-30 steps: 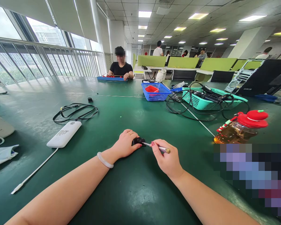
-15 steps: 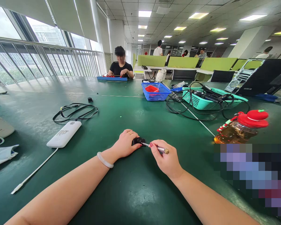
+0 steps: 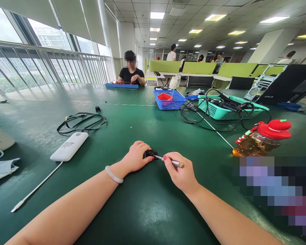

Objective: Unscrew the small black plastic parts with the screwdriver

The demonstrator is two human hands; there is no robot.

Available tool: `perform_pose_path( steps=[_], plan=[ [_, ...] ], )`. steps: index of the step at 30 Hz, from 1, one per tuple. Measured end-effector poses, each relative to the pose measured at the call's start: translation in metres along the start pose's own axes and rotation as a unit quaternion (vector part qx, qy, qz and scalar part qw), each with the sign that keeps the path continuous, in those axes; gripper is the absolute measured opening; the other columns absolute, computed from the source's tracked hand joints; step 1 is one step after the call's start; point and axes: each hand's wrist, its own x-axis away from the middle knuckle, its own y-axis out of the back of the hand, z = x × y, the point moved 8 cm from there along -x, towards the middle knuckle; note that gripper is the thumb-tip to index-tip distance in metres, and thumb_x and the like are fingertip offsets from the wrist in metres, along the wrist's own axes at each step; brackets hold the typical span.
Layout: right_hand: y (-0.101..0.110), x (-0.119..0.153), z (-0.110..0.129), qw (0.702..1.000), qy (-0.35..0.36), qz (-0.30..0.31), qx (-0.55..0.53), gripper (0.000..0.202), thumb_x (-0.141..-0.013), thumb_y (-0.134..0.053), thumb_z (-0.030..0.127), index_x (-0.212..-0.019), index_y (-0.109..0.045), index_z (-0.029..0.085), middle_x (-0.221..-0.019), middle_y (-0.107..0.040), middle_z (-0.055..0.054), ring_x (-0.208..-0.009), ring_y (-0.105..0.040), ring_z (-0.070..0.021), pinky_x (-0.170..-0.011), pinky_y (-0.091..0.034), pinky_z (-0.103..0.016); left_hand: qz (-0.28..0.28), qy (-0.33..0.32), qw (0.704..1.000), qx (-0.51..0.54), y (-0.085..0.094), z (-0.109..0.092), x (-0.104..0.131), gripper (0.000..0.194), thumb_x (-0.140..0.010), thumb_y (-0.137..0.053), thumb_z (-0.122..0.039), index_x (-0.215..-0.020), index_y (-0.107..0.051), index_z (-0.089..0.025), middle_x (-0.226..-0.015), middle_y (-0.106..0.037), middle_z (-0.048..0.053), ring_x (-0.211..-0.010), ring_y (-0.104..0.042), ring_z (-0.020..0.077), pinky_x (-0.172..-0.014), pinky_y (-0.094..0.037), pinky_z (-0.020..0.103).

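My left hand (image 3: 137, 157), with a pale bangle (image 3: 114, 175) at the wrist, is closed around a small black part (image 3: 150, 153) on the green table (image 3: 158, 211). Its fingers hide much of the part, so I cannot tell its exact kind. In my right hand (image 3: 181, 172) is a slim screwdriver (image 3: 177, 164), gripped between thumb and fingers. The thin metal shaft points left, and its tip meets the right side of the black part. The handle's tan end points right.
A white power bank (image 3: 69, 147) with cables lies left. Blue (image 3: 170, 102) and teal (image 3: 211, 110) baskets stand farther back, black cables spilling from the teal one. A red-lidded bottle (image 3: 266, 137) is at right. Across the table a person (image 3: 130, 72) handles a blue tray (image 3: 121, 85).
Both hands, the black part and the screwdriver keep nearly the same place. The whole view has shifted very slightly.
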Motion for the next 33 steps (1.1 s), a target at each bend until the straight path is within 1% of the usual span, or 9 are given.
perform_pose_path(
  steps=[5, 11, 19, 26, 30, 33],
  plan=[
    [-0.0048, 0.0003, 0.0024, 1.0, 0.009, 0.027, -0.001, 0.022, -0.093, -0.048, 0.025, -0.076, -0.062, 0.022, -0.069, -0.066, 0.0, -0.066, -0.061, -0.0146, -0.064, -0.048, -0.025, -0.002, -0.001, 1.0, -0.005, 0.0, -0.0004, 0.0001, 0.029, -0.082, -0.066, -0.038, -0.106, -0.064, -0.022, -0.118, -0.066, 0.006, -0.122, -0.047, 0.0301, -0.106, -0.039, 0.049],
    [-0.0066, 0.0001, 0.0001, 0.999, 0.002, 0.032, 0.006, 0.022, -0.093, -0.049, 0.025, -0.076, -0.062, 0.022, -0.071, -0.067, -0.001, -0.067, -0.061, -0.0145, -0.063, -0.047, -0.024, -0.008, -0.005, 1.0, -0.009, 0.0011, -0.0012, 0.0003, 0.029, -0.082, -0.065, -0.04, -0.105, -0.064, -0.022, -0.116, -0.067, 0.005, -0.121, -0.048, 0.0295, -0.105, -0.04, 0.048],
    [-0.0089, 0.0019, 0.0001, 0.999, 0.011, 0.042, 0.005, 0.021, -0.093, -0.05, 0.024, -0.079, -0.064, 0.023, -0.072, -0.068, 0.0, -0.068, -0.061, -0.0148, -0.064, -0.047, -0.025, -0.004, -0.003, 1.0, -0.013, 0.0001, -0.0014, -0.0001, 0.029, -0.083, -0.065, -0.04, -0.105, -0.065, -0.022, -0.118, -0.066, 0.006, -0.122, -0.047, 0.0299, -0.105, -0.04, 0.048],
    [-0.005, 0.001, 0.0032, 0.999, 0.03, 0.015, -0.019, 0.017, -0.092, -0.052, 0.022, -0.081, -0.065, 0.022, -0.073, -0.069, 0.0, -0.068, -0.061, -0.0144, -0.066, -0.049, -0.026, -0.012, -0.004, 1.0, -0.01, -0.0002, -0.0006, 0.0, 0.031, -0.082, -0.066, -0.041, -0.106, -0.064, -0.022, -0.118, -0.066, 0.006, -0.122, -0.047, 0.0298, -0.105, -0.04, 0.048],
    [-0.0074, 0.0005, 0.0023, 0.999, 0.021, 0.031, 0.003, 0.02, -0.093, -0.05, 0.023, -0.079, -0.064, 0.022, -0.072, -0.069, -0.001, -0.067, -0.061, -0.0148, -0.064, -0.049, -0.026, -0.013, -0.008, 1.0, -0.011, 0.0, -0.0009, -0.0001, 0.029, -0.082, -0.066, -0.04, -0.105, -0.065, -0.023, -0.117, -0.067, 0.006, -0.121, -0.048, 0.0294, -0.105, -0.04, 0.048],
    [-0.0059, 0.0004, 0.0013, 0.999, 0.013, 0.024, 0.017, 0.022, -0.093, -0.049, 0.024, -0.076, -0.063, 0.022, -0.07, -0.068, -0.001, -0.066, -0.061, -0.0147, -0.063, -0.048, -0.026, -0.014, -0.01, 1.0, -0.008, 0.0002, -0.001, -0.0001, 0.03, -0.082, -0.065, -0.041, -0.106, -0.064, -0.022, -0.116, -0.067, 0.006, -0.12, -0.048, 0.0294, -0.104, -0.04, 0.048]
  ],
)
